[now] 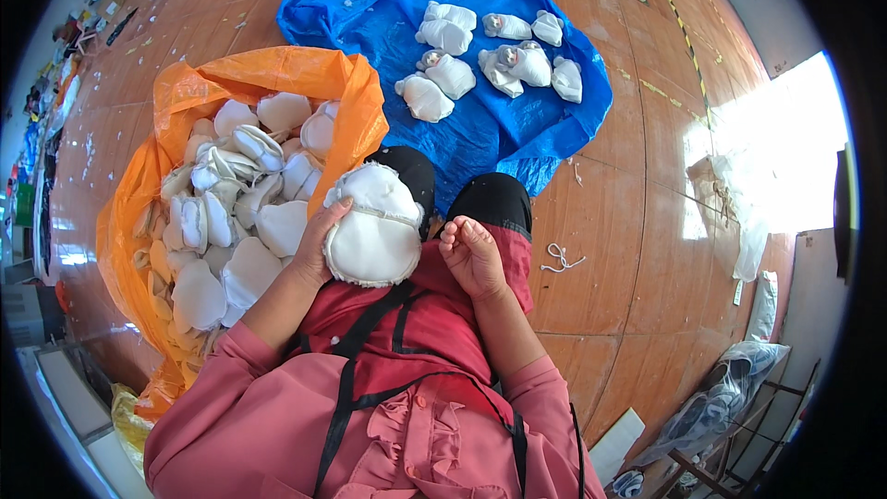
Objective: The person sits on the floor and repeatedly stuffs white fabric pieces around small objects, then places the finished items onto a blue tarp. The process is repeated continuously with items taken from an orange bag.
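My left hand (pixel 325 236) grips a white sewn fabric piece (pixel 374 245) by its left edge, above my lap. The piece is rounded, with a seam across it and a frayed edge. Just to its right, my right hand (pixel 475 255) is raised with the fingers curled in and the thumb against them. Whatever may lie inside those fingers is hidden. Beside my left arm, an orange woven bag (pixel 249 65) stands wide at the top, full of similar flat white fabric pieces (pixel 251 273).
Ahead lies a blue plastic sheet (pixel 370 14) with several small white-and-grey stuffed bundles (pixel 446 74) on its right half. The floor is of reddish tiles (pixel 591 249), with a white string (pixel 562 259) to my right. A clear plastic bag (pixel 721 397) sits at the lower right.
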### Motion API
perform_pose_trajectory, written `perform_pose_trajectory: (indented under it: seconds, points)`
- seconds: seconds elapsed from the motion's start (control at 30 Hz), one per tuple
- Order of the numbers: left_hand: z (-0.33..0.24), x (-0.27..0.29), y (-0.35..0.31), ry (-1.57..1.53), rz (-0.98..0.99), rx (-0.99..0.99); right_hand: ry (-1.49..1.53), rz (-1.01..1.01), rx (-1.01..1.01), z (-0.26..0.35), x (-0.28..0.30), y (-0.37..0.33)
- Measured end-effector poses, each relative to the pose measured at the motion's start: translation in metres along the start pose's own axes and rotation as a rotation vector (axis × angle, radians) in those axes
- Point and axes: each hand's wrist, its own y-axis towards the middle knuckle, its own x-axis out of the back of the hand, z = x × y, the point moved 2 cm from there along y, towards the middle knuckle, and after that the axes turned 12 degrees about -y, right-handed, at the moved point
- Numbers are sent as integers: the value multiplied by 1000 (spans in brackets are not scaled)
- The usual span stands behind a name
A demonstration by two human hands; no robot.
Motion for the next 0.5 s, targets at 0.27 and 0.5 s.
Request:
perform_pose_trajectory:
  seconds: [0.27, 0.5]
  points:
    - [1, 5, 2, -10, -5, -1, 5, -8, -14, 1, -1, 1]
    - [0, 5, 2, 9, -9, 6, -38, -10, 25, -1, -1, 3]
